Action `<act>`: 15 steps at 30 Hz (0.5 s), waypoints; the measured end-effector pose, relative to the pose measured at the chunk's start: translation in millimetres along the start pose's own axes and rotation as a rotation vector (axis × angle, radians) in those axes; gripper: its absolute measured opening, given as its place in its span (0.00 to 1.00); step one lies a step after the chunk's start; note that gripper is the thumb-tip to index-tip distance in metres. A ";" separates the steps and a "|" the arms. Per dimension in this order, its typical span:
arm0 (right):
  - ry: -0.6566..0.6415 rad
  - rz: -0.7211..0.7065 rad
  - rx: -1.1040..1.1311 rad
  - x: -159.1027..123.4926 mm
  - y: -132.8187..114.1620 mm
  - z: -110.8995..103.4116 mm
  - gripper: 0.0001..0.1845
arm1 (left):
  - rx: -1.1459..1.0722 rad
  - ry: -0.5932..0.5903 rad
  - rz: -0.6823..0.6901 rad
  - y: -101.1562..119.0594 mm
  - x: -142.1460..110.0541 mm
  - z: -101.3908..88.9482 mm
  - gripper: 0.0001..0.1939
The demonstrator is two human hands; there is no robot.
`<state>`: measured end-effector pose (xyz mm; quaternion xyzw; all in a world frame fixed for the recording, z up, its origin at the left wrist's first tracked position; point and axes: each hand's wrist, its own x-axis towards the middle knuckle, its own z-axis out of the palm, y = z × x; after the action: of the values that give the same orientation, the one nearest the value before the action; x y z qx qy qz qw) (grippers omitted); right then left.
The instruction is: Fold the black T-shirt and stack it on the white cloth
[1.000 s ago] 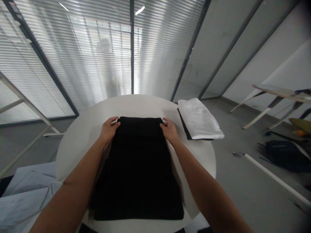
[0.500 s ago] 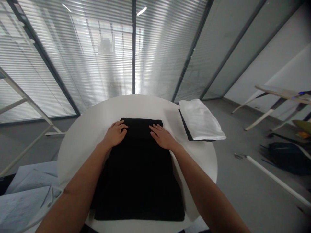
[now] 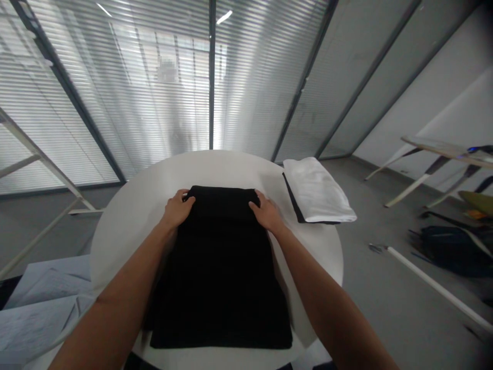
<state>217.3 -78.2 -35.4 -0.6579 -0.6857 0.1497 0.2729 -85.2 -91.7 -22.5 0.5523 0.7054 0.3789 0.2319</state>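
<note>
A black folded cloth [image 3: 219, 272] lies flat on the round white table [image 3: 127, 226], its narrower end away from me. My left hand [image 3: 179, 208] is at its far left corner, thumb on top and fingers curled round the edge. At the far right corner, my right hand [image 3: 266, 210] holds the edge the same way, thumb on the upper face. The fingertips of both hands are partly hidden by the fabric. Whether the cloth is a garment, I cannot tell.
A white folded cloth [image 3: 319, 190] rests on a dark one at the table's right edge. Papers [image 3: 46, 308] lie low on the left. A white pole [image 3: 435, 285] and a dark bag [image 3: 454, 249] are on the floor to the right. Glass panels with blinds stand behind.
Both hands have moved outward from lying on top of the black cloth to its far corners, where the fingers now curl round the edges. The cloth has hardly moved.
</note>
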 end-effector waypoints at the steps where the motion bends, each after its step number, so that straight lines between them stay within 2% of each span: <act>1: 0.009 -0.009 0.117 2.1 1.7 1.8 0.33 | -0.123 -0.027 -0.015 -0.3 0.9 -0.2 0.23; 5: 0.011 0.073 0.638 8.5 3.9 4.2 0.41 | -0.566 -0.117 -0.027 2.4 -0.3 -3.1 0.26; 9: -0.005 0.201 0.988 6.7 -1.0 -5.6 0.43 | -0.765 -0.136 0.038 6.5 -3.1 -10.0 0.28; 12: -0.086 0.202 1.074 3.1 -4.4 -16.3 0.38 | -0.855 -0.147 0.016 8.8 -4.8 -16.2 0.37; 15: -0.201 0.178 1.026 0.8 -4.8 -24.9 0.29 | -0.893 -0.196 -0.052 11.3 -7.8 -22.0 0.47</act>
<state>227.6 -81.7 -12.5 -0.4778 -0.4887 0.5508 0.4791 -92.6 -104.1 -0.9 0.4137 0.4611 0.5858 0.5225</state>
